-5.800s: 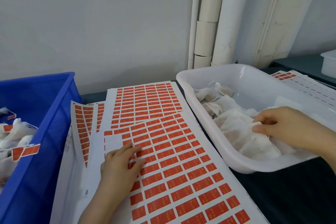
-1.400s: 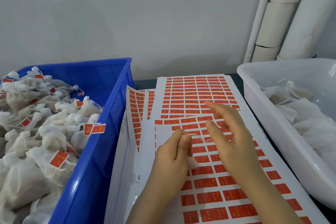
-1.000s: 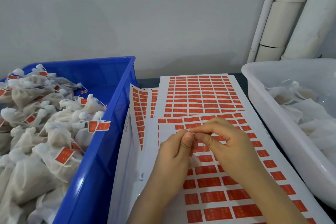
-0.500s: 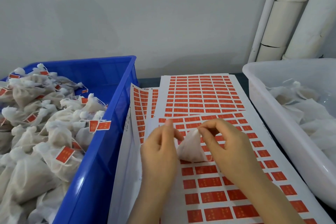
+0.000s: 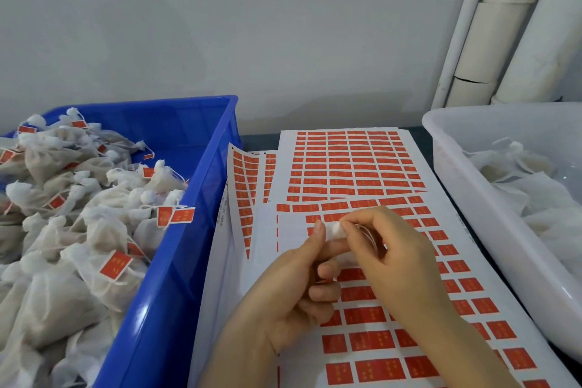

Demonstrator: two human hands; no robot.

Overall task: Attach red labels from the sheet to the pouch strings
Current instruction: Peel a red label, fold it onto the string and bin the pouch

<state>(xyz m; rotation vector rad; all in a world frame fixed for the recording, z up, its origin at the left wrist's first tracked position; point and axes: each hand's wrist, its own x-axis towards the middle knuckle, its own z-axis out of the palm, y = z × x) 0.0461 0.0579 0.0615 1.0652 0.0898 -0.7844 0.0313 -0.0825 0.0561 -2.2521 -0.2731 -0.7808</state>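
Note:
Above the top sheet of red labels (image 5: 371, 340), my left hand (image 5: 293, 287) grips a small white pouch (image 5: 333, 229); only its gathered top shows between thumb and forefinger. My right hand (image 5: 390, 261) pinches at that top, and thin white string loops lie under its fingers. The rest of the pouch is hidden inside my left hand. No label is on either hand that I can see.
A blue bin (image 5: 176, 261) on the left holds several white pouches with red labels on their strings. A white tub (image 5: 466, 198) on the right holds several unlabelled pouches. More label sheets (image 5: 349, 164) lie behind, against a wall with white pipes (image 5: 504, 35).
Half a second ago the pouch hung spread between both hands. Now my left hand has closed round it and my right hand has moved onto its top.

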